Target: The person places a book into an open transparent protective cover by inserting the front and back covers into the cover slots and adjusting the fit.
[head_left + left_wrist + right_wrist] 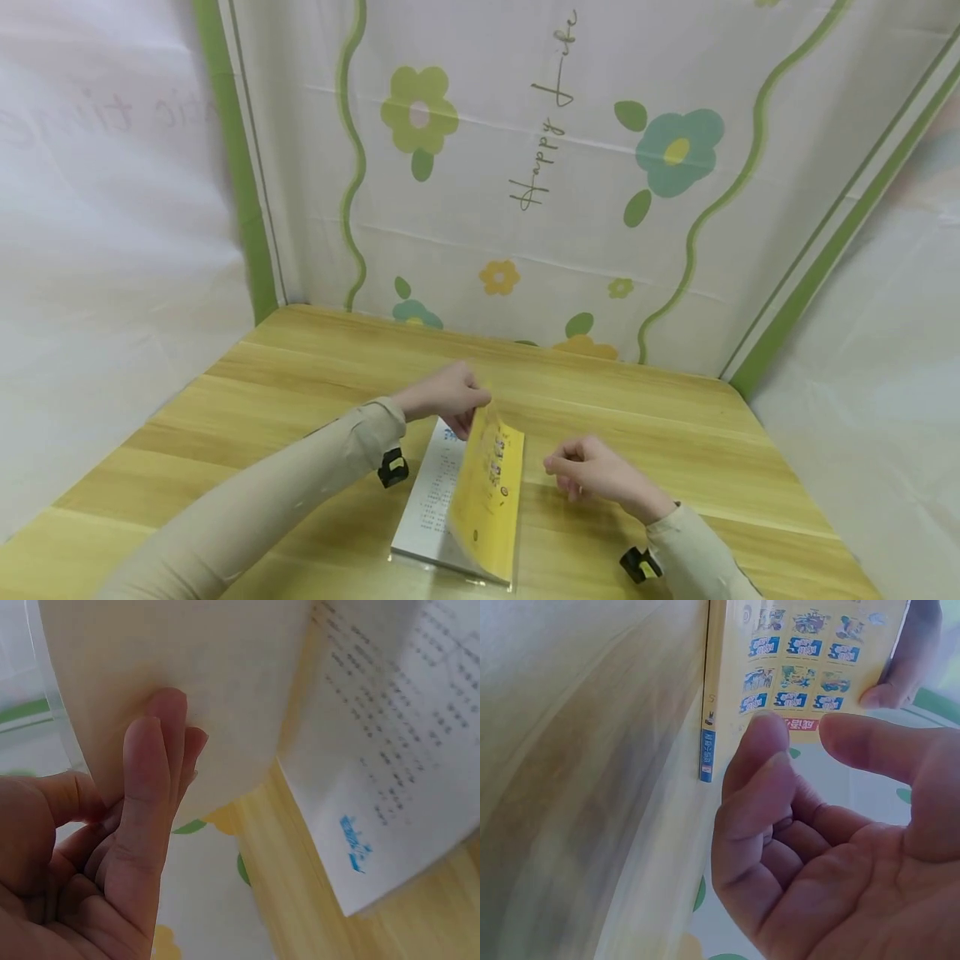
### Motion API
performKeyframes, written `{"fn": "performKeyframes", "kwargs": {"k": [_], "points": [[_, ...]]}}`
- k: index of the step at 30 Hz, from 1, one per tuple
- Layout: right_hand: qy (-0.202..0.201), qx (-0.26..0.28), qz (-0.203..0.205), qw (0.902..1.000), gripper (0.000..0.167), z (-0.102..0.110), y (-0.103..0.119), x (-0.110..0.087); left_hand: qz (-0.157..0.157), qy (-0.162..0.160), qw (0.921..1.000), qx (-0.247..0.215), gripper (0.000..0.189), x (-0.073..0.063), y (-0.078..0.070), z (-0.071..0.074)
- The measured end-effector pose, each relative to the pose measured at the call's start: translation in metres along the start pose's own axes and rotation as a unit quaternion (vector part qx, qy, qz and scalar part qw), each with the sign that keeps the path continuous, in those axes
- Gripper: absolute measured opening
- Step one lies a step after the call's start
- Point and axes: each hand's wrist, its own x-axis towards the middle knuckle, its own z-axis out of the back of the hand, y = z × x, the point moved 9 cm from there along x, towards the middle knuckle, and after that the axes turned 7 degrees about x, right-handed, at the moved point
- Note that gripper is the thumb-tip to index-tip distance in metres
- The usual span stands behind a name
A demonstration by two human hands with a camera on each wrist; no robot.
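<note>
A book with a yellow cover [487,504] lies on the wooden table, its cover lifted at an angle above the white printed page [429,510]. My left hand [450,393] pinches the far edge of that cover. In the left wrist view, the thumb is on one side of the cover's pale inner face [217,682] and the fingers lie along the other. To the right of the book, my right hand [600,475] hovers apart from it with loosely bent fingers and nothing between them. The right wrist view shows small pictures on the cover and a blue-ended spine [707,754].
The wooden table [300,358] reaches back to a white curtain [465,208] with flowers and lettering. More pale curtains [97,250] hang at the left and right sides. A dark wrist camera [393,468] sits by each sleeve cuff.
</note>
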Motion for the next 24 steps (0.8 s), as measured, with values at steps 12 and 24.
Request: {"fn": "performKeyframes", "kwargs": {"k": [12,24], "points": [[0.003,0.002,-0.008,1.0000,0.027,-0.005,-0.008,0.004,0.018,-0.003,0.9997,-0.019,0.037,-0.010,0.032,0.003],[0.014,0.003,-0.007,0.9999,0.029,-0.008,-0.009,0.006,0.042,-0.015,0.9980,-0.045,0.032,-0.017,0.060,0.003]]}}
